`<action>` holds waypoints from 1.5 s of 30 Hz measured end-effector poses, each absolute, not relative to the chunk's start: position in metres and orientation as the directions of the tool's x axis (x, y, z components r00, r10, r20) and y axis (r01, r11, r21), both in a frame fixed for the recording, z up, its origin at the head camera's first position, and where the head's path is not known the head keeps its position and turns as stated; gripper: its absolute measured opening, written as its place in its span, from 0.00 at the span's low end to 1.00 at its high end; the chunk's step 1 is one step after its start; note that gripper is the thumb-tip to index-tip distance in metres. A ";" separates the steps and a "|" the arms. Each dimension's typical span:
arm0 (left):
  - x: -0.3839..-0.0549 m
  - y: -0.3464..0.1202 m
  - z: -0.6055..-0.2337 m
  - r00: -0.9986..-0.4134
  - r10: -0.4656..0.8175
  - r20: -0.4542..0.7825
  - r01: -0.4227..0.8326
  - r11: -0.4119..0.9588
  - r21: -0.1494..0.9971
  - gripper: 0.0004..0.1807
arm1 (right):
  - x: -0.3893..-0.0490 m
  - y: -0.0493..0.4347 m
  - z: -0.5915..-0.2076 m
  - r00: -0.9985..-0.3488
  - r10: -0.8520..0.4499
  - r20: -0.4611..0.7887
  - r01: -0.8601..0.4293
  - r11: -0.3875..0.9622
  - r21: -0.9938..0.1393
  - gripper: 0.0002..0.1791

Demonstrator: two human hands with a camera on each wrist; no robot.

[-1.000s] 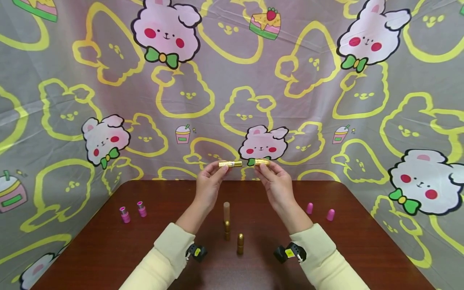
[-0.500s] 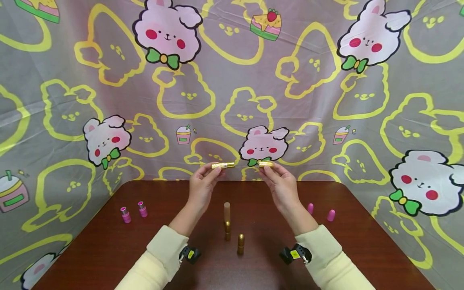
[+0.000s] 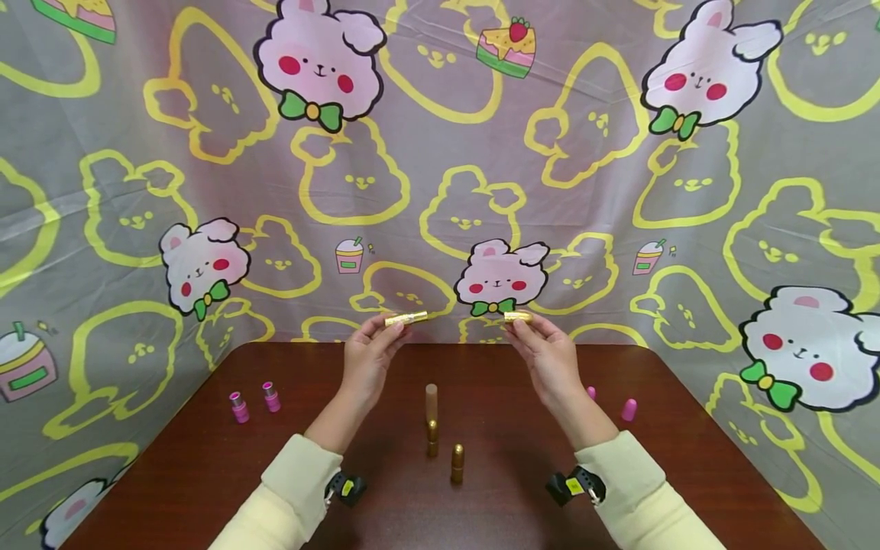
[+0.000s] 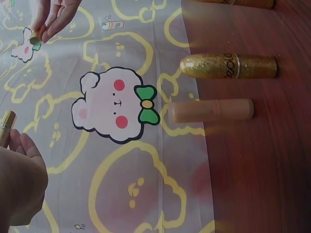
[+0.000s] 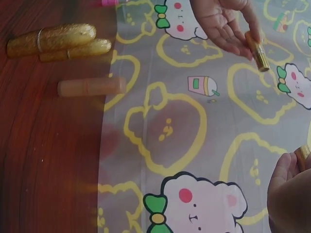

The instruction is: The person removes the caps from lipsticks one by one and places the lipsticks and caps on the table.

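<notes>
Both hands are raised above the far edge of the table. My left hand (image 3: pixel 364 363) pinches a gold lipstick (image 3: pixel 407 318) between thumb and fingers, its narrower uncapped end pointing right. Opposite it, my right hand (image 3: pixel 553 363) pinches a gold lipstick cap (image 3: pixel 517 315). A wide gap separates the cap from the lipstick. The right wrist view also shows the lipstick (image 5: pixel 258 53) in the left hand (image 5: pixel 226 24). In the left wrist view the cap (image 4: pixel 36 38) appears in the right hand (image 4: pixel 58 17).
Two closed gold lipsticks (image 3: pixel 457 464) and a beige tube (image 3: pixel 431 402) stand mid-table. Two uncapped pink lipsticks (image 3: pixel 238 409) stand left. Two pink caps (image 3: pixel 629 410) stand right, one partly hidden by the right arm. A patterned cloth (image 3: pixel 467 198) hangs behind the dark wooden table (image 3: pixel 509 489).
My hands have moved apart, the left going left with the lipstick and the right going right with the cap. The gap between the two pieces has widened. The table items have not moved.
</notes>
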State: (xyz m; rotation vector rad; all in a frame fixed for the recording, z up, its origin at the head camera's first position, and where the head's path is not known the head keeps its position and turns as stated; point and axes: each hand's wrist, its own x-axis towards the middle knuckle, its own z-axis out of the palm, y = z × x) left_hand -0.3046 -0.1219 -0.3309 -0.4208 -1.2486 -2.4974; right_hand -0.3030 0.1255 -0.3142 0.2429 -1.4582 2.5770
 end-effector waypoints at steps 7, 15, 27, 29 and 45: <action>-0.304 -0.132 -0.334 -0.912 -0.173 0.373 0.401 -0.570 0.717 0.09 | -0.304 0.134 -0.319 -0.967 0.070 0.244 -0.246 -0.494 -0.834 0.08; -0.302 -0.139 -0.333 -0.906 -0.188 0.378 0.417 -0.551 0.723 0.08 | -0.305 0.142 -0.322 -0.963 0.092 0.253 -0.265 -0.485 -0.833 0.09; -0.299 -0.156 -0.337 -0.894 -0.214 0.394 0.445 -0.524 0.726 0.10 | -0.303 0.163 -0.323 -0.966 0.084 0.243 -0.256 -0.408 -0.876 0.05; -0.299 -0.159 -0.337 -0.889 -0.215 0.404 0.455 -0.514 0.727 0.12 | -0.302 0.167 -0.323 -0.965 0.081 0.248 -0.259 -0.401 -0.879 0.05; -0.296 -0.190 -0.340 -0.882 -0.262 0.392 0.469 -0.399 0.788 0.14 | -0.299 0.201 -0.330 -0.965 0.097 0.242 -0.260 -0.284 -0.923 0.09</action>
